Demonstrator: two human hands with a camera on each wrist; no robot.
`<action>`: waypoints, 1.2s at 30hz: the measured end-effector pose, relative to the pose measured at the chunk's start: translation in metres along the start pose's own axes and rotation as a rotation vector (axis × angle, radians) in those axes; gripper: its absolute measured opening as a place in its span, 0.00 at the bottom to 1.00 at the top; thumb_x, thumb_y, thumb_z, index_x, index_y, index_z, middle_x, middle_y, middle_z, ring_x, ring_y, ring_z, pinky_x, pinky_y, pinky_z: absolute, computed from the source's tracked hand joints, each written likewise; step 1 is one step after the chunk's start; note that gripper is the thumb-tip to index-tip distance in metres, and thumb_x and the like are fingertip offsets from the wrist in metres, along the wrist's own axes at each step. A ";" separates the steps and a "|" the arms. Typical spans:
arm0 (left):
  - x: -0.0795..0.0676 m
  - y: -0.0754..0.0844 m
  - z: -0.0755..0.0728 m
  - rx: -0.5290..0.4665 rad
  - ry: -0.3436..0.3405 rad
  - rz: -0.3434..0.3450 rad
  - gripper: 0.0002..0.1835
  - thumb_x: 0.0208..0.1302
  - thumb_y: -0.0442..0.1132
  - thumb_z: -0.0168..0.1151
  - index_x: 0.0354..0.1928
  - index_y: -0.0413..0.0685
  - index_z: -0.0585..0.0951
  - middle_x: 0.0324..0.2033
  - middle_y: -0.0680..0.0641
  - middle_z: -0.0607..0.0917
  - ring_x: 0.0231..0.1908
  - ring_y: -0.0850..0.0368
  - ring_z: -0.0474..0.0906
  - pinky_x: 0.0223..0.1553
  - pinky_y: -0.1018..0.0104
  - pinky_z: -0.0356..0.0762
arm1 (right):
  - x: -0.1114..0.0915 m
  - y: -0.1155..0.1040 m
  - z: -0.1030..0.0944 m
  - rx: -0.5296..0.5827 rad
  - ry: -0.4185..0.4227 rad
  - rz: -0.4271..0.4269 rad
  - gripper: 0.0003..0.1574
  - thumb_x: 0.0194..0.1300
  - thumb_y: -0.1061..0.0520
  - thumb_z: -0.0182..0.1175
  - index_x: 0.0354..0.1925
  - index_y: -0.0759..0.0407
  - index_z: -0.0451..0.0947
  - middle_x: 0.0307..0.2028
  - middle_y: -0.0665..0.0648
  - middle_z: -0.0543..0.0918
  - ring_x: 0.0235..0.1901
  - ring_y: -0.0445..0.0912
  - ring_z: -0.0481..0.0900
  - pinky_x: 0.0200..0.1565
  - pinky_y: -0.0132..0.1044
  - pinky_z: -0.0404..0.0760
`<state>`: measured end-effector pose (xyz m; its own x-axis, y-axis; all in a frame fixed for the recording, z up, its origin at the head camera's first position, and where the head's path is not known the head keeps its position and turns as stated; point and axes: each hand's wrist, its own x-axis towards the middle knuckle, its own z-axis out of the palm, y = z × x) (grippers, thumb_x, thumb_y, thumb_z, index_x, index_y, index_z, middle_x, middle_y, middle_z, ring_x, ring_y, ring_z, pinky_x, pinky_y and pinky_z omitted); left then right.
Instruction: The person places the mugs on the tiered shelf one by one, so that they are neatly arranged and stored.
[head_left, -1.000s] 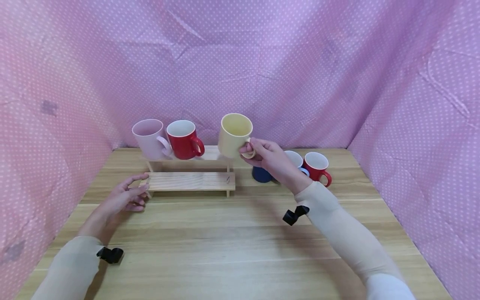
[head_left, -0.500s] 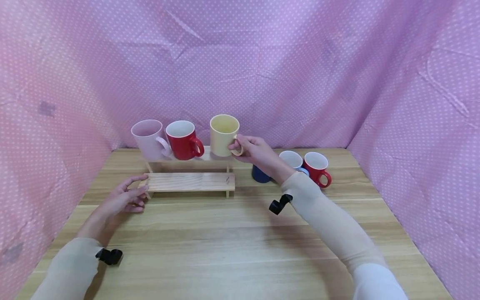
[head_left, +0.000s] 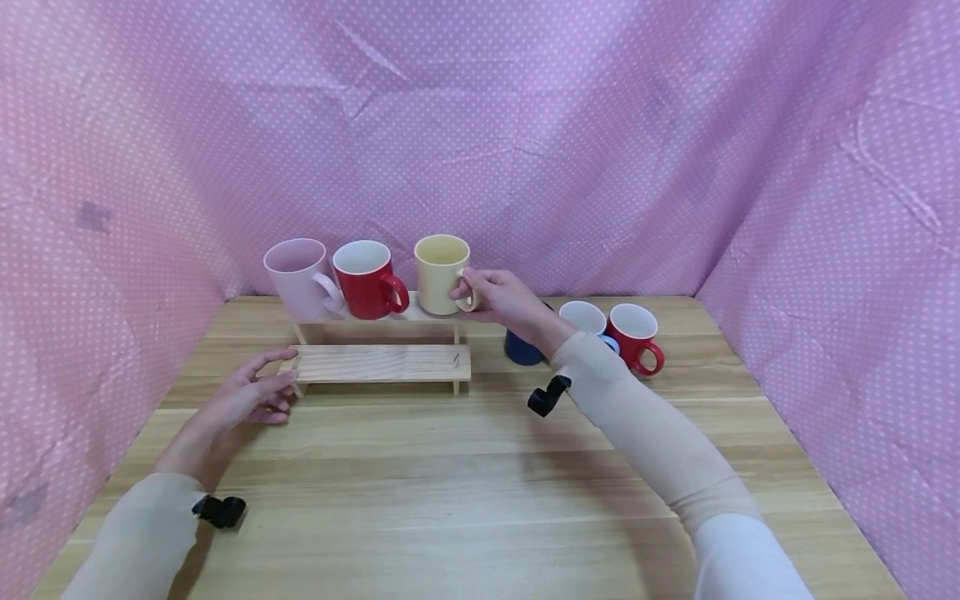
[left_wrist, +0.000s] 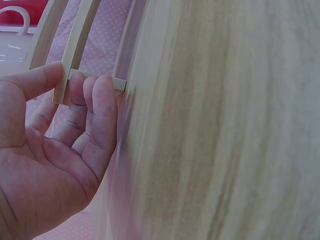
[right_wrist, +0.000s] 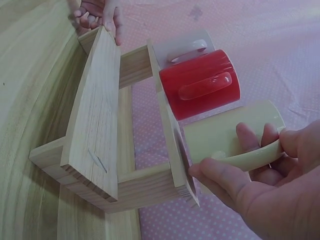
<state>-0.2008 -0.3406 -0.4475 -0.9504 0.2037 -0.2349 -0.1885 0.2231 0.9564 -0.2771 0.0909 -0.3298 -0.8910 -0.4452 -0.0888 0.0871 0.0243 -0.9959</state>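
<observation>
My right hand (head_left: pixel 512 304) holds a pale yellow mug (head_left: pixel 441 279) by its handle, at the right end of the upper step of a two-step wooden rack (head_left: pixel 382 364). The mug stands upright, its base right at the board in the right wrist view. To its left on that step are a red mug (head_left: pixel 362 287) with a white inside and a pale pink mug (head_left: pixel 294 279), handles facing right. My left hand (head_left: pixel 243 393) grips the left end of the lower board, thumb on one face and fingers on the other, as the left wrist view shows.
On the table (head_left: pixel 420 483), right of the rack, stand a dark blue mug (head_left: pixel 522 350), a light blue mug (head_left: pixel 582 317) with a white inside and another red mug (head_left: pixel 632 333). My right forearm partly hides the blue ones. Pink dotted cloth (head_left: pixel 480 125) hangs behind and at both sides.
My right hand has carried the yellow mug left and down onto the upper step, beside the red mug. My left hand has stayed at the rack's left end.
</observation>
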 end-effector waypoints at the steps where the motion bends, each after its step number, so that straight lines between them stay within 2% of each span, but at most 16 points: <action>1: 0.000 0.000 0.000 0.000 0.001 -0.001 0.28 0.77 0.47 0.59 0.73 0.61 0.63 0.37 0.49 0.83 0.31 0.58 0.82 0.37 0.57 0.89 | 0.001 0.000 0.000 -0.003 0.000 0.000 0.22 0.82 0.49 0.47 0.43 0.66 0.76 0.48 0.62 0.81 0.59 0.62 0.76 0.57 0.46 0.82; 9: 0.001 0.000 0.001 -0.003 0.012 -0.010 0.27 0.76 0.48 0.59 0.72 0.62 0.64 0.37 0.49 0.82 0.31 0.58 0.82 0.37 0.57 0.89 | 0.007 0.005 0.004 -0.033 0.048 0.012 0.24 0.82 0.49 0.48 0.49 0.69 0.78 0.49 0.60 0.80 0.56 0.55 0.80 0.56 0.44 0.83; 13: 0.000 0.001 0.001 0.019 0.012 -0.006 0.29 0.76 0.49 0.59 0.74 0.59 0.62 0.36 0.48 0.82 0.31 0.58 0.82 0.37 0.57 0.89 | 0.008 0.008 0.004 -0.016 0.089 0.032 0.23 0.82 0.48 0.48 0.52 0.67 0.77 0.49 0.60 0.81 0.55 0.52 0.80 0.56 0.43 0.83; 20: 0.000 0.001 -0.001 0.034 0.010 -0.013 0.30 0.76 0.49 0.59 0.75 0.58 0.61 0.37 0.48 0.82 0.32 0.57 0.81 0.37 0.56 0.89 | 0.006 0.011 0.003 0.007 0.091 0.042 0.24 0.81 0.45 0.49 0.54 0.64 0.76 0.48 0.59 0.80 0.55 0.50 0.79 0.57 0.41 0.82; 30: -0.001 0.002 0.000 0.053 0.012 -0.013 0.33 0.76 0.50 0.58 0.76 0.56 0.60 0.38 0.47 0.82 0.32 0.57 0.82 0.38 0.56 0.89 | 0.003 0.008 0.001 0.033 0.059 0.051 0.24 0.81 0.45 0.48 0.55 0.65 0.75 0.49 0.60 0.78 0.58 0.58 0.78 0.60 0.45 0.80; 36: -0.001 0.001 0.000 0.053 0.008 -0.011 0.32 0.76 0.50 0.58 0.76 0.57 0.60 0.37 0.47 0.81 0.32 0.57 0.81 0.37 0.56 0.89 | 0.000 0.004 -0.002 0.020 0.061 0.030 0.22 0.81 0.53 0.51 0.61 0.68 0.72 0.56 0.66 0.78 0.60 0.57 0.76 0.61 0.46 0.79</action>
<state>-0.2004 -0.3407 -0.4459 -0.9504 0.1937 -0.2434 -0.1855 0.2752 0.9433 -0.2775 0.0930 -0.3337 -0.9134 -0.3890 -0.1200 0.1226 0.0183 -0.9923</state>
